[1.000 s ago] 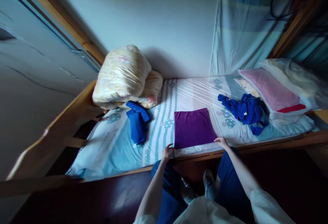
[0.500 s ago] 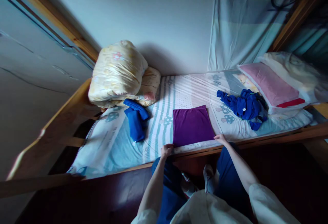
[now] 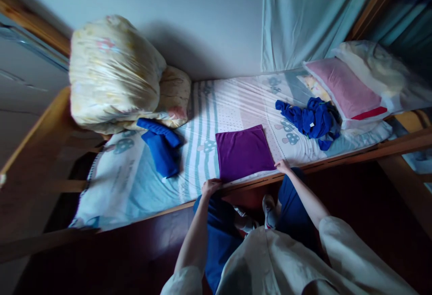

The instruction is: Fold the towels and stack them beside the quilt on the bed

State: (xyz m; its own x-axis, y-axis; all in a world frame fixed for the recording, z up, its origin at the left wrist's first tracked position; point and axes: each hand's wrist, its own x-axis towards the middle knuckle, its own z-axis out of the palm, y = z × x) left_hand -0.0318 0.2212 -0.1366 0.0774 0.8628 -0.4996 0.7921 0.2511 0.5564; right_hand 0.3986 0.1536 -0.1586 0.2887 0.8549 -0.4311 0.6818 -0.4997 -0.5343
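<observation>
The right hand point(image 3: 282, 165) has its thumb and fingers closed on the near right corner of a flat purple velvety cloth point(image 3: 245, 153); the left hand point(image 3: 211, 187) has its fingers together, clamped on the near left corner. The cloth lies roughly square on the patterned bedsheet point(image 3: 236, 99) between the two hands – its near edge close to the wooden bed rail point(image 3: 388, 147), in front of the person's knees. To its left, well apart, is a folded blue cloth point(image 3: 162, 153), one narrow part lying across the top of the other. Behind that, against the wall point(image 3: 216, 24), a bulky pale-yellow floral quilt point(image 3: 114, 74) is heaped at the bed's left end. To the right of the purple cloth lies a crumpled blue garment point(image 3: 315, 119) – a small white tag point(image 3: 312, 124) showing on it – near a pink pillow point(image 3: 344, 85) with a red strip along its near edge. A pale curtain point(image 3: 293, 24) hangs behind the bed
</observation>
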